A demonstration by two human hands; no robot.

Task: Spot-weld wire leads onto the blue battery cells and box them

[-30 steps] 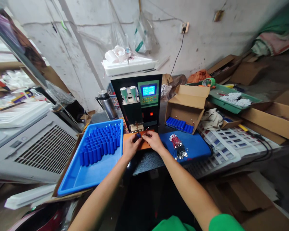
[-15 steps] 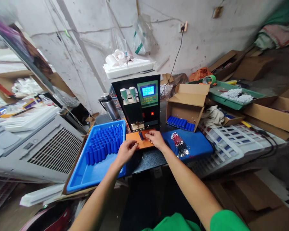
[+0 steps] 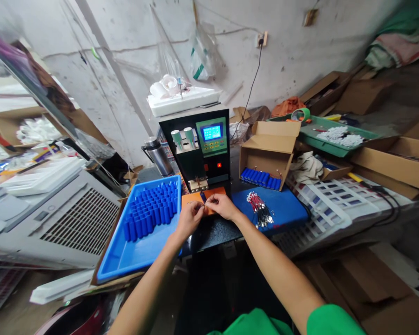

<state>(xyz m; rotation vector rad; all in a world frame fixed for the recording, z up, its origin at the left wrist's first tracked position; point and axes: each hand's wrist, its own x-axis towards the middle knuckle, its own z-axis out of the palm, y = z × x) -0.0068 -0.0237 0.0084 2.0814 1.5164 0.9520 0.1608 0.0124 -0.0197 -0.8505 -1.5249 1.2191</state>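
My left hand (image 3: pixel 190 217) and my right hand (image 3: pixel 222 205) meet over an orange pad (image 3: pixel 195 199) in front of a black spot-welding machine (image 3: pixel 199 149). Both pinch at something small between their fingertips, beside a blue cell (image 3: pixel 203 197) lying on the pad. What the fingers hold is too small to name. A blue tray (image 3: pixel 125 253) with several upright blue cells (image 3: pixel 150 210) sits just left of my left hand. A bundle of red wires (image 3: pixel 258 209) lies on a blue mat (image 3: pixel 282 209) to the right of my right hand.
An open cardboard box (image 3: pixel 270 149) holds a row of blue cells (image 3: pixel 260 178) behind the mat. A steel flask (image 3: pixel 157 156) stands left of the machine. A white ventilated appliance (image 3: pixel 56 218) is at far left. A green tray (image 3: pixel 331 139) and more cartons lie at right.
My left hand moved right and up from the tray's edge to meet my right hand over the orange pad. The view shifted slightly.
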